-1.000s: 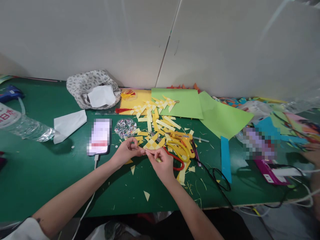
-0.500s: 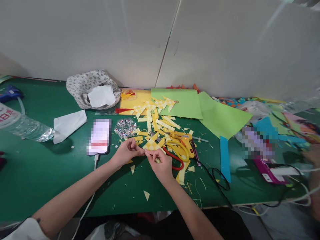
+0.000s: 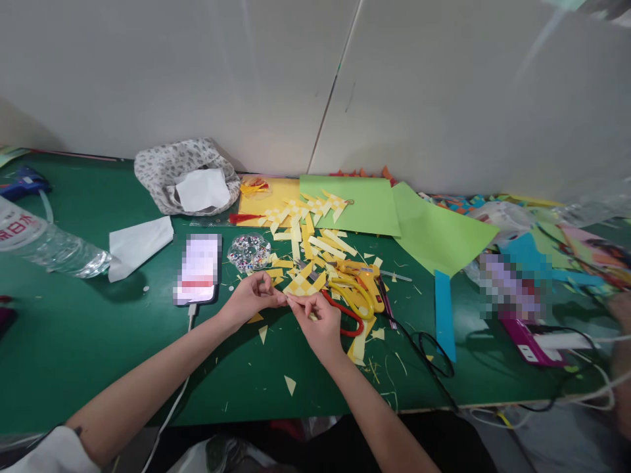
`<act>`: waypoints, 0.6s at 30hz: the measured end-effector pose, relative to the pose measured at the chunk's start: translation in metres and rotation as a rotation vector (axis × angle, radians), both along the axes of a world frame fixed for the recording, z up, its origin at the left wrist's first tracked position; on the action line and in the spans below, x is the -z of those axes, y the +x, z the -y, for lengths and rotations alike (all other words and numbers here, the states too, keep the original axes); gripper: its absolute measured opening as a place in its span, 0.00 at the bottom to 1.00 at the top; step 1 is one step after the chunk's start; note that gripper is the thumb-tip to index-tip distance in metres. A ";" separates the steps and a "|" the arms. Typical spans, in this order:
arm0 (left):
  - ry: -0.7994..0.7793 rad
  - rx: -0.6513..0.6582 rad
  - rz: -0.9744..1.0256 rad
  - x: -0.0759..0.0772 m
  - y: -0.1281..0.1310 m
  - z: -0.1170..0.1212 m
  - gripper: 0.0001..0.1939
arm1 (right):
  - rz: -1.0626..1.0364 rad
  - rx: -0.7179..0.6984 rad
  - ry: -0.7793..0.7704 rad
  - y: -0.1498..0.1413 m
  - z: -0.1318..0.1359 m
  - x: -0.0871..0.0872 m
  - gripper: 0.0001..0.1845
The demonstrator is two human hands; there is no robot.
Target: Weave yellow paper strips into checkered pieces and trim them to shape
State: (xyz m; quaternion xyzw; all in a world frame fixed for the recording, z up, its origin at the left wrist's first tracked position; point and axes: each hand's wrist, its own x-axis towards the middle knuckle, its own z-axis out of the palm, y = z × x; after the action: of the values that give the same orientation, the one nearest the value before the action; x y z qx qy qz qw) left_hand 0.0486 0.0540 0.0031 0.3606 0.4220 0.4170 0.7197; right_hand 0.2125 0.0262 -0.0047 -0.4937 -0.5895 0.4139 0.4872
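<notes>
My left hand [image 3: 252, 299] and my right hand [image 3: 319, 320] meet fingertip to fingertip over the green table [image 3: 73, 328]. Both are pinched shut on a small pale piece that is too small to name. Just beyond them lies a woven yellow paper piece [image 3: 302, 284] among loose yellow paper strips [image 3: 325, 244]. Yellow-handled scissors [image 3: 355, 290] and a red loop [image 3: 349, 316] lie right beside my right hand. A phone [image 3: 198, 269] on a white cable sits left of my left hand, with a round box of small beads [image 3: 249, 251] next to it.
Green paper sheets [image 3: 394, 213] and a blue strip [image 3: 444, 312] lie to the right, beside a black cable [image 3: 428, 351] and a purple device [image 3: 530, 338]. A plastic bottle [image 3: 46, 243], white tissue [image 3: 140, 240] and patterned cloth bag [image 3: 185, 174] sit left. Another person's hand [image 3: 622, 309] shows at the right edge.
Hardly anything has moved. Both hands stay pinched together at the same spot, and the view has shifted very slightly.
</notes>
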 end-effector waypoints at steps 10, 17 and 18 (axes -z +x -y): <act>0.023 0.003 -0.012 0.001 0.001 0.001 0.22 | -0.006 -0.004 0.001 0.000 0.000 0.001 0.17; 0.021 0.017 -0.001 0.002 -0.001 0.000 0.21 | -0.018 0.008 -0.017 -0.001 0.001 0.002 0.18; 0.021 0.018 0.000 0.002 -0.001 0.000 0.21 | -0.025 0.005 -0.023 -0.001 0.001 0.002 0.18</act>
State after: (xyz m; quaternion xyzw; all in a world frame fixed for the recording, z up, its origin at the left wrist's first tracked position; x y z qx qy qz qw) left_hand 0.0476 0.0537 0.0013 0.3719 0.4143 0.4148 0.7197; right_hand 0.2119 0.0249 -0.0067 -0.4954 -0.5774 0.4255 0.4900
